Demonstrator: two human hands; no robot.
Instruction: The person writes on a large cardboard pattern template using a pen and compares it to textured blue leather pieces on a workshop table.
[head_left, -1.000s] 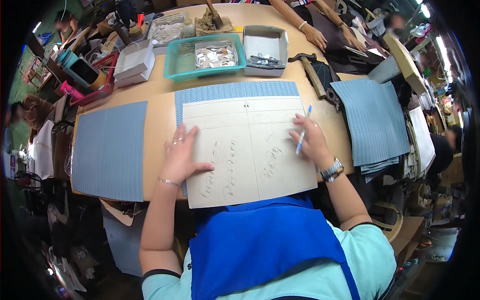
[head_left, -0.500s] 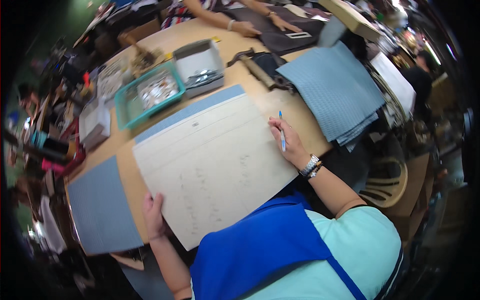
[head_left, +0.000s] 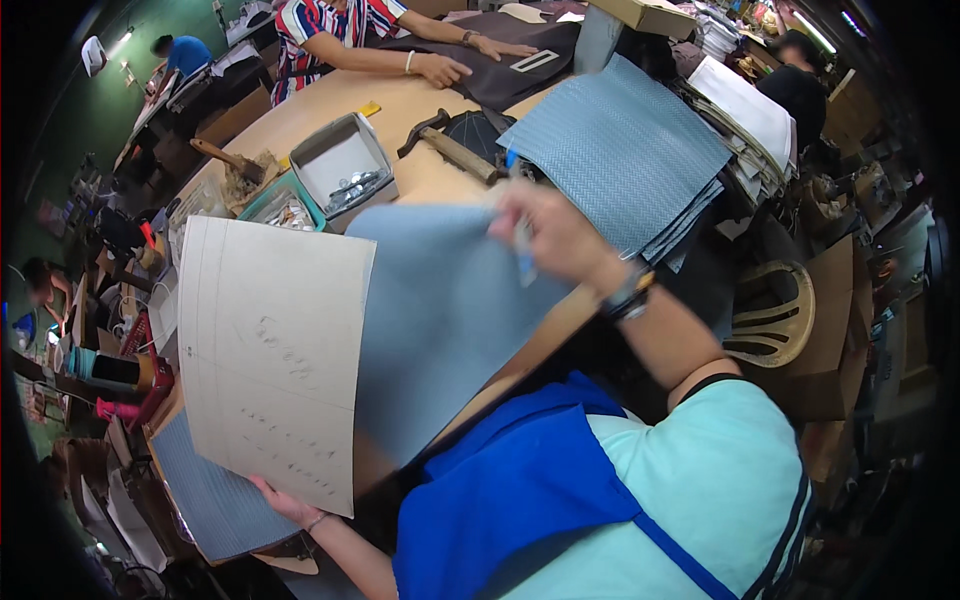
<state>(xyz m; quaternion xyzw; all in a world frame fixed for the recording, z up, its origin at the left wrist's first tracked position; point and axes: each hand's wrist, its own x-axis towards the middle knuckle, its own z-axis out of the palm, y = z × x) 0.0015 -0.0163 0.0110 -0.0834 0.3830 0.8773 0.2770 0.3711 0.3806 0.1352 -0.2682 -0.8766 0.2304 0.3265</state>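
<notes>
My left hand point(head_left: 288, 503) grips the lower edge of a pale cardboard pattern point(head_left: 270, 350) with ruled lines and handwriting, held tilted up over the left of the table. My right hand point(head_left: 555, 230), smeared by motion, is closed on the upper right corner of a blue textured sheet point(head_left: 440, 310). That sheet is lifted and curved, partly behind the pattern. A blue-and-white pen point(head_left: 526, 265) is also in the right hand. Another blue sheet point(head_left: 215, 490) lies at the table's left edge, below the pattern. A stack of blue woven-look sheets point(head_left: 620, 150) rests at the right.
Beyond the work stand a grey box point(head_left: 345, 160) with metal pieces and a teal tray point(head_left: 285, 205). A hammer point(head_left: 450, 150) lies by the stack. Across the table, a co-worker's hands point(head_left: 440, 70) rest by dark material. A plastic chair point(head_left: 775, 315) stands at right.
The pattern has swung left and up off the blue sheet beneath it, its right edge released by my right hand. My right hand has moved up and left and now lifts the blue sheet.
</notes>
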